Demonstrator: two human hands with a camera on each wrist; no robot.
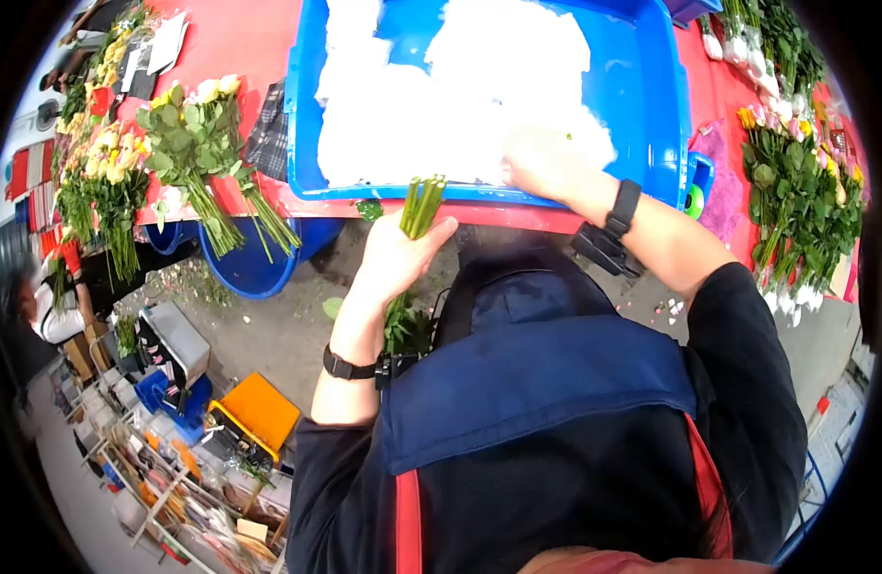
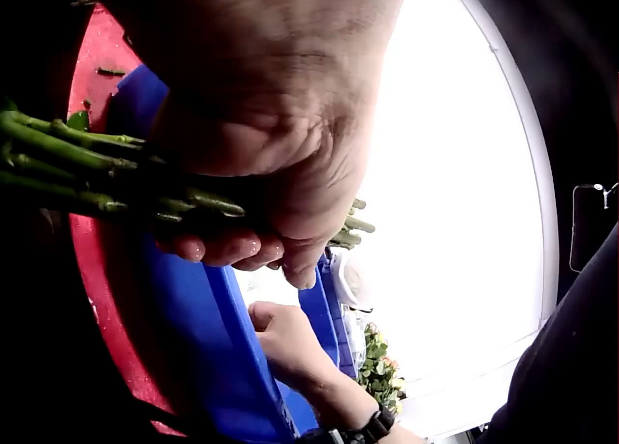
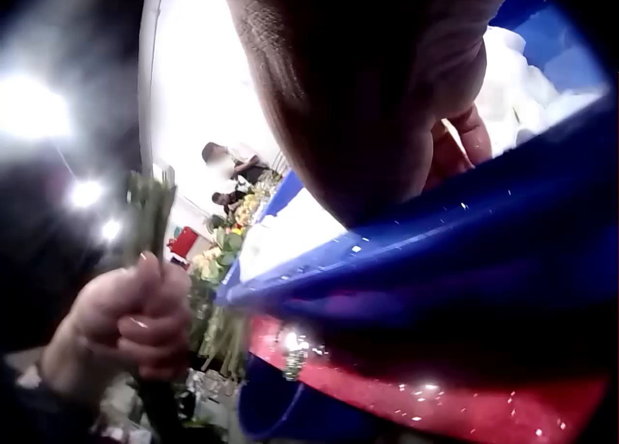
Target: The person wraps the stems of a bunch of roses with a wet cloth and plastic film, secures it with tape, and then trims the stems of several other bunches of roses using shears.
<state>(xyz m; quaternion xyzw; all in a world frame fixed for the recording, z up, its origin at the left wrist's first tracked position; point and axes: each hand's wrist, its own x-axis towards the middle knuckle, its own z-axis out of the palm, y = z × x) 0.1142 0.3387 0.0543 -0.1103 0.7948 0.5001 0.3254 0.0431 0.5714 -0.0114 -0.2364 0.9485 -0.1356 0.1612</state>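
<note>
My left hand [image 1: 395, 256] grips a bunch of green flower stems [image 1: 424, 206] in front of the table edge. Their cut ends point up past the thumb, and leaves [image 1: 406, 325] hang below the hand, so the bunch is held upside down. The flower heads are hidden. Over the near rim of a large blue tub [image 1: 642, 134], my right hand [image 1: 546, 165] reaches down to soft white material [image 1: 508, 57], bright and overexposed. Its fingertips are partly hidden behind the rim in the right wrist view, and I cannot tell whether they pinch any of it.
The tub stands on a red-covered table [image 1: 240, 48]. Leafy flower bunches [image 1: 187, 134] lie at the left, and more bunches [image 1: 795, 182] at the right. Below the table edge stands a blue bucket [image 1: 250, 277]. An orange crate [image 1: 259, 411] is on the floor; another person [image 1: 68, 311] is at far left.
</note>
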